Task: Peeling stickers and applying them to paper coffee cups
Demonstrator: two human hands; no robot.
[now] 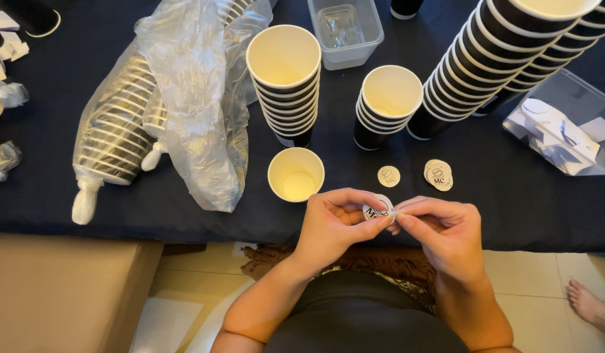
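Both hands meet just in front of the single cream-lined paper cup (296,174), the left hand (335,225) and right hand (446,235) pinching one small round white sticker (378,209) between their fingertips. The sticker sits between the hands, tilted up, equally near both. The cup stands near, up and to the left of the grip.

You sat at home, it seemed: a dark-clothed table (184,216) stood over pale floor tiles (531,287), a bare foot (590,304) beside it, and stacks of paper cups (286,85) crowded upon it like a craft job.
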